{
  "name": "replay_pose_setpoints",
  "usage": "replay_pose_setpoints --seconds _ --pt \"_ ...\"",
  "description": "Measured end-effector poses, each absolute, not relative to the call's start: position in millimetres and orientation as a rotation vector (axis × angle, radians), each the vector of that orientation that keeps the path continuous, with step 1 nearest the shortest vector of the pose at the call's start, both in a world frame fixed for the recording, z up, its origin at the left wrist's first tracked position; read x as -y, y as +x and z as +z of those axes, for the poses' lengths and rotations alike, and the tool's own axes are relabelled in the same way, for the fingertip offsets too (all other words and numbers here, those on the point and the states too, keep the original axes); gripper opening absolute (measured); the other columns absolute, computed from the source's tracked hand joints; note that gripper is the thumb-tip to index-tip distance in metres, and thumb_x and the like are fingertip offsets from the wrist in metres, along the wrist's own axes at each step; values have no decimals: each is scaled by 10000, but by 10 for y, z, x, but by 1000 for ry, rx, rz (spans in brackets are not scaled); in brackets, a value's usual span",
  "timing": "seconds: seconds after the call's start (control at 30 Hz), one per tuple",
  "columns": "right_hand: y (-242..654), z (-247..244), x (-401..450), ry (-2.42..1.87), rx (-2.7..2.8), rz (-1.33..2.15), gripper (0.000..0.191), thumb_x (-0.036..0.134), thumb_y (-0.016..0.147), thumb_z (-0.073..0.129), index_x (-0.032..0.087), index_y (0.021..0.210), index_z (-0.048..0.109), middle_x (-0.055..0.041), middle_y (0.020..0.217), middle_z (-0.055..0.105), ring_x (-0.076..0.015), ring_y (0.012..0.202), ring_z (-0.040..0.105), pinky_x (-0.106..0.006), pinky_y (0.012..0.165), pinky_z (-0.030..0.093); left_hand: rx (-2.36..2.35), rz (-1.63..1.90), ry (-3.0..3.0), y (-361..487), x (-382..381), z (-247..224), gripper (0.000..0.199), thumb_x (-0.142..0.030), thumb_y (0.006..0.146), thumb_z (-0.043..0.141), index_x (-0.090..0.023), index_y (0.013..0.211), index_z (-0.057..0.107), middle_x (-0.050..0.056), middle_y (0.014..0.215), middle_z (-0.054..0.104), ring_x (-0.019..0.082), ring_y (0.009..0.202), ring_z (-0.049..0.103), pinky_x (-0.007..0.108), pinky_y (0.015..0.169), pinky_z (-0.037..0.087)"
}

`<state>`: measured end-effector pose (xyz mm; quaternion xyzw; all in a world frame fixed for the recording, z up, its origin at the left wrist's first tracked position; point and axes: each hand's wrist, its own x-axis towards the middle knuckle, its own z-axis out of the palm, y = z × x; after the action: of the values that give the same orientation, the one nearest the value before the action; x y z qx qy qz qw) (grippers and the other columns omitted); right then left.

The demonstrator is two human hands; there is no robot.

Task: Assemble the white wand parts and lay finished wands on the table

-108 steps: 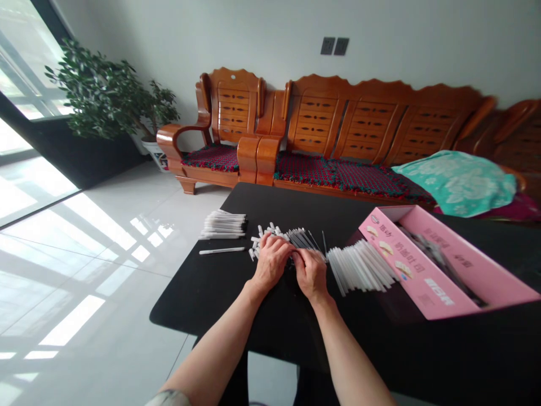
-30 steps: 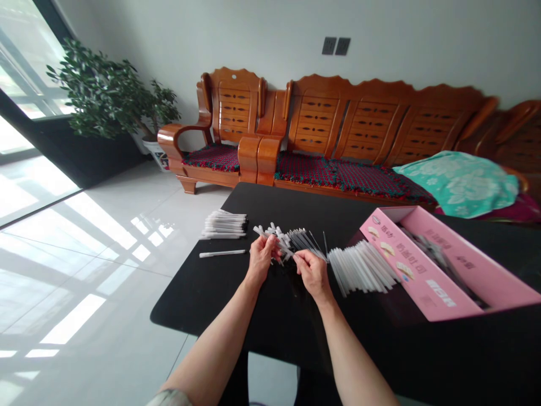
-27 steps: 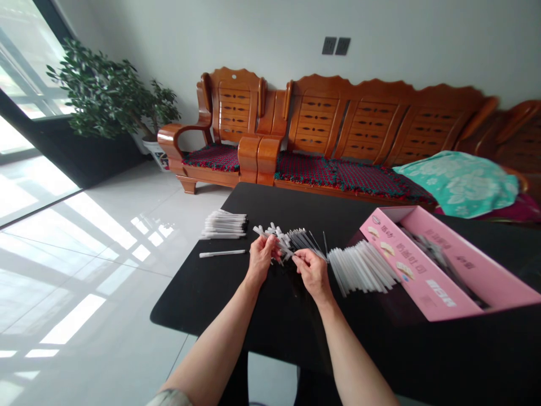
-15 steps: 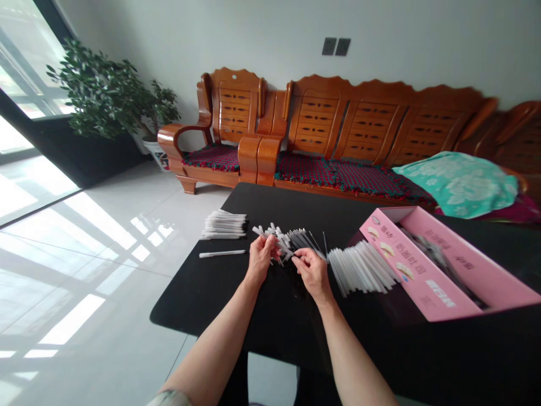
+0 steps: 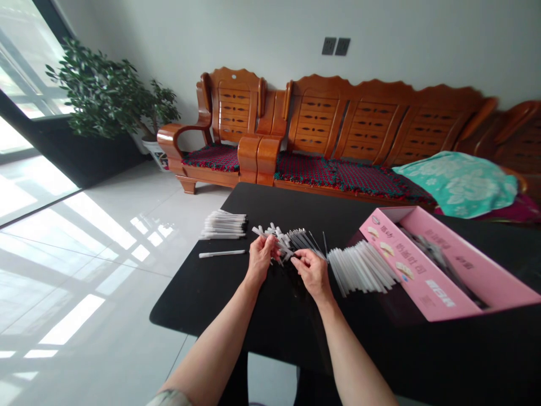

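a person's left hand (image 5: 261,259) grips white plastic pen parts (image 5: 270,232), fingers clamped on them, over a loose heap on a black bench (image 5: 198,299). the right hand (image 5: 311,274) sits just beside, fingers drawn together by thin refills (image 5: 302,239); any hold is too small to tell. clear pen barrels (image 5: 359,268) lie nearby, before a pink cardboard box (image 5: 422,276).

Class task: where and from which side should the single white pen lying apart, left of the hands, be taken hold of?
Likely pinch the white pen mid-barrel, coming from above on the near side with the left hand. It lies flat and alone on the black table, long and thin, while the stacked pens sit just beyond it.
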<state>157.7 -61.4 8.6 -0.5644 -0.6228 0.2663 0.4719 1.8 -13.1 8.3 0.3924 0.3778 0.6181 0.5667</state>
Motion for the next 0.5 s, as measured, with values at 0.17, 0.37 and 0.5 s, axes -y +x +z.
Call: replay_pose_setpoints --seconds 0.17,0.37,0.5 --pt "1572 132 627 -1368 1620 611 337 463 921 512 182 843 681 8 544 567 -136 494 517 -236 494 394 -883 1446 924 12 129 101 457 -579 768 703 -131 810 622 -2 519 596 107 416 528 214 425 433" --pt "1623 46 598 -1423 1532 555 258 426 858 607 181 891 679 20 563 592 -134 489 535 -234 501 419 -909 1507 841 -22 103 95 462 -582 757 713 -134 806 614 -11 530 584 105 442 538 210 432 440" --pt "1682 -19 565 -1532 1499 334 265 416 854 593 180 884 710 -39 666 688 -170 579 614 -261 569 453 -936 1551 801 -39 90 89 461 -585 758 711 -136 805 614 -26 518 563 103 442 532 212 439 442"
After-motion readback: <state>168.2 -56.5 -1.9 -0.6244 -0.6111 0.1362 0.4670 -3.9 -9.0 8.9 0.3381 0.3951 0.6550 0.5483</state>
